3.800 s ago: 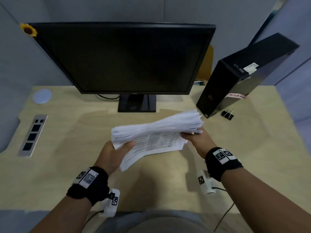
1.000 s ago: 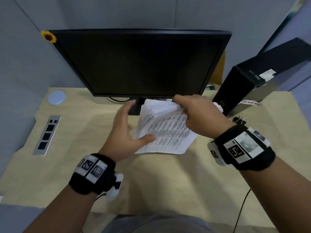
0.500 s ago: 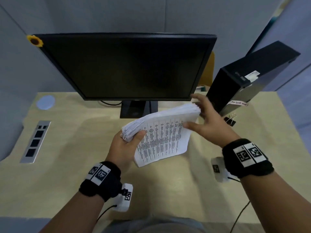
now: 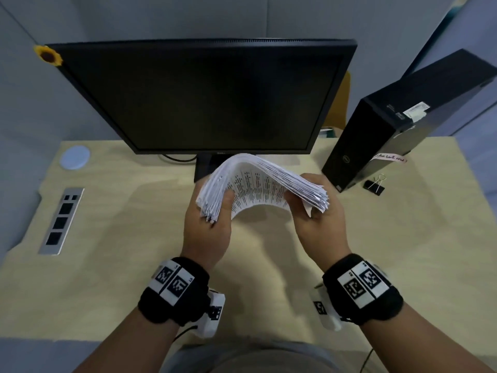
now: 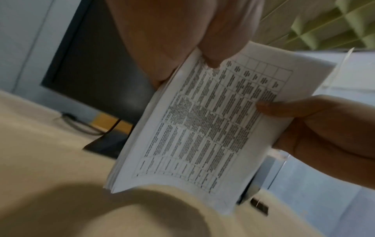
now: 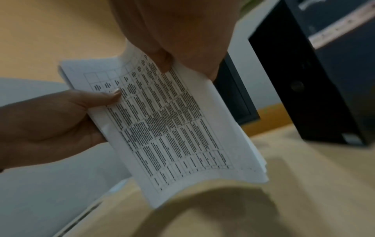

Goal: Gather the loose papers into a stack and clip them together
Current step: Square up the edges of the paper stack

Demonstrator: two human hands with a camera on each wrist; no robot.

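A thick stack of white printed papers (image 4: 265, 181) hangs above the desk, bowed upward into an arch. My left hand (image 4: 208, 224) grips its left end, thumb on the printed underside. My right hand (image 4: 317, 219) grips its right end, where the sheet edges fan out unevenly. The left wrist view shows the table-printed sheet of the papers (image 5: 205, 125) with my right hand's thumb (image 5: 284, 107) pressed on it. In the right wrist view the papers (image 6: 172, 128) curve, pinched by my left hand (image 6: 61, 115). A black binder clip (image 4: 374, 184) lies on the desk right of the tower.
A dark monitor (image 4: 204, 98) stands behind the papers, its stand just beyond them. A black computer tower (image 4: 398, 130) stands at the right. A power socket strip (image 4: 61, 219) is set in the desk at left, with a round white disc (image 4: 75, 157) behind it.
The stack went from upright, loosely held, to bowed between both hands. My right hand shifted from an open touch on the far edge to a grip on the right end.
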